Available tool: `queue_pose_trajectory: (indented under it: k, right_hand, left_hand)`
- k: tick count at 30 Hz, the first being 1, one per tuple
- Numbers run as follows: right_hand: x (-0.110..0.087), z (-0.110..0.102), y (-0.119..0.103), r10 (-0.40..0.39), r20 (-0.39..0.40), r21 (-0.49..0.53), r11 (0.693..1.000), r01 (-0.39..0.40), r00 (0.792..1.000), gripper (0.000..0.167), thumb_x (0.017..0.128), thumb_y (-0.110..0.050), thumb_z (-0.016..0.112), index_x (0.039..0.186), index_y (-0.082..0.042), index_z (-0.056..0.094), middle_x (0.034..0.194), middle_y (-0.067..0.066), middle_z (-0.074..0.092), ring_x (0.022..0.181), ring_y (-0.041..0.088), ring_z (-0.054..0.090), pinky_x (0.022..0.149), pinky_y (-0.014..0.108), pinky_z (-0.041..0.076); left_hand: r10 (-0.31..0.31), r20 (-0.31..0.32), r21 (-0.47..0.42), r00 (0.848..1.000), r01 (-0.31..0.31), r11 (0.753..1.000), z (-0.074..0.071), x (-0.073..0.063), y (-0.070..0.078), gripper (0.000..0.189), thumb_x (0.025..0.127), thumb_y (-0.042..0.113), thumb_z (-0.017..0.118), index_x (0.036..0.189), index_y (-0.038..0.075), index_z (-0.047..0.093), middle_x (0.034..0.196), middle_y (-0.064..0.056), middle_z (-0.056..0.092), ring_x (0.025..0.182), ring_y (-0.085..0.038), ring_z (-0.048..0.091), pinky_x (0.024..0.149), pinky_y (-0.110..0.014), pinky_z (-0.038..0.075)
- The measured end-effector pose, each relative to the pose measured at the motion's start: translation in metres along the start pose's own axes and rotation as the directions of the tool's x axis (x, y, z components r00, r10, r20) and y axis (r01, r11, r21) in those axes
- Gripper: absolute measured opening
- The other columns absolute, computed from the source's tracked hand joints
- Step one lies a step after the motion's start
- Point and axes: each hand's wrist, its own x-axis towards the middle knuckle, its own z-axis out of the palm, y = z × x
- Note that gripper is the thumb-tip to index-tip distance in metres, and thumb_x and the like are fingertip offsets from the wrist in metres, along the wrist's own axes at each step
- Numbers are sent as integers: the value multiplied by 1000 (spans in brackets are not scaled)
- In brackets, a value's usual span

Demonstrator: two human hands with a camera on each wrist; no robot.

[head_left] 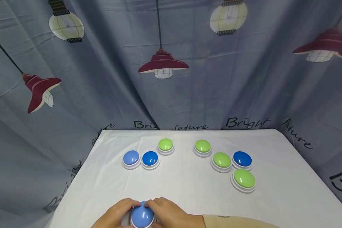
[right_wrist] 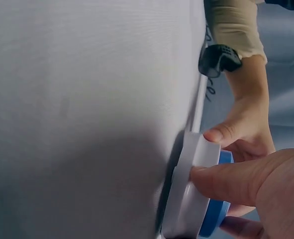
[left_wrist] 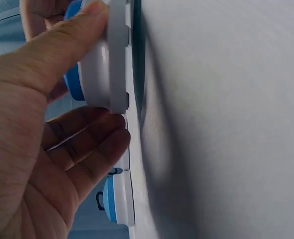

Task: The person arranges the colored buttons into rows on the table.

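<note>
Support comes two-sided: your left hand (head_left: 117, 211) and right hand (head_left: 170, 213) pinch the light-blue button (head_left: 142, 216), likely to steady it. It's at the bench's (head_left: 185, 190) near side, well apart from the other buttons (head_left: 150, 158).

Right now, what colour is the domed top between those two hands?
Light blue; the domed top shows best in the head view.

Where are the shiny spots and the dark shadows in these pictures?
Head view: bright glints on the held blue button and on the green button nearest the right hand; left wrist view: a long dark shadow slanting across the white cloth; right wrist view: a wide, soft-edged shadow on the cloth beside the held button.
</note>
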Motion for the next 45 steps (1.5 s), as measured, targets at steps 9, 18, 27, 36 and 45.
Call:
queue_pose_trajectory:
  k: [9,18,27,36,45]
  right_hand:
    - [-1,8,4,-38,-2,-31,999,38,999,52,87,-29,77,128,-8,53,106,-1,64,98,0,57,83,12,46]
    - [0,2,10,-26,74,-9,1000,27,997,54,88,-27,77,131,-13,49,108,-6,56,98,-2,51,83,11,44]
    - [13,-21,29,88,174,134,985,-112,981,48,83,-32,81,123,-20,58,109,-10,61,101,0,55,87,23,47]
    - [42,-36,69,323,-8,79,944,-321,946,38,91,-28,72,121,-11,58,111,7,64,103,19,61,89,34,49]
    - [61,-40,97,395,-110,93,918,-386,912,44,90,-24,73,126,-5,55,119,13,62,107,24,59,90,39,50]
  left_hand:
    - [-32,33,-36,999,33,999,3,-3,-4,70,75,51,83,128,15,54,116,8,57,98,-4,57,81,-26,53]
    - [-235,200,-128,951,263,956,-5,6,4,73,74,56,81,129,23,48,113,12,53,95,-2,54,80,-26,50]
    - [-390,302,-52,870,423,904,-36,24,5,55,78,40,81,126,28,56,113,14,59,100,-10,56,87,-33,50]
    - [-393,177,50,902,391,919,-49,55,-40,32,92,33,71,116,15,62,108,6,63,97,-13,59,87,-37,50]
    - [-430,101,0,897,432,902,-47,86,-68,36,91,20,72,122,6,60,113,-8,63,103,-24,60,88,-44,50]
